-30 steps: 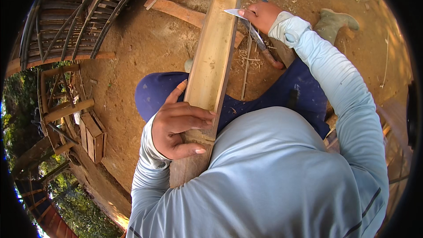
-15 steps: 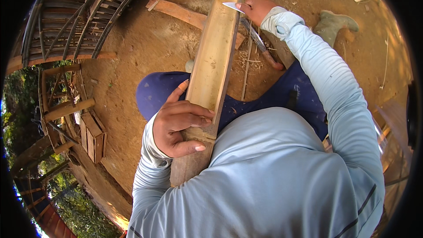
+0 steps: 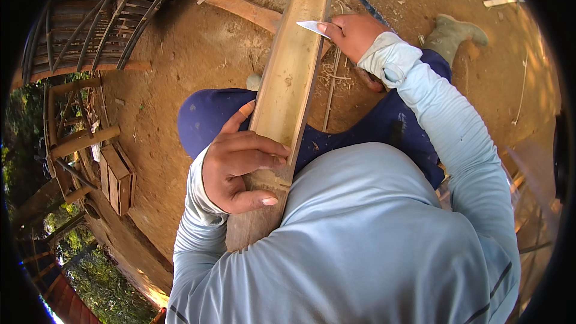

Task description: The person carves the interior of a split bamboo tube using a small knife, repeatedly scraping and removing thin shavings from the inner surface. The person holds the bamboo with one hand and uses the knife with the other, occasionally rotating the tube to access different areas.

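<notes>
A long half-open bamboo trough [image 3: 287, 78] runs away from my body between my legs, its pale hollow facing up. My left hand [image 3: 243, 165] grips its near end, fingers laid across the rim and thumb pressed on the solid part. Near the far end, my right hand [image 3: 357, 36] is closed around a small knife with a pointed, shiny blade [image 3: 311, 26]. The blade lies across the hollow by the right wall; whether it touches the bamboo I cannot tell. My palm hides the knife's handle.
Behind my right hand lie a dark saw blade [image 3: 369, 6] and a brown curved handle [image 3: 369, 81], partly covered. A flat wooden board [image 3: 240, 9] crosses under the bamboo. Bamboo slats [image 3: 84, 18] stand far left, above a wooden box [image 3: 117, 180]. My boot [image 3: 450, 36] rests on dirt.
My right hand has drawn the knife a little toward me along the trough. The left hand keeps its hold on the near end. The whole view has shifted slightly.
</notes>
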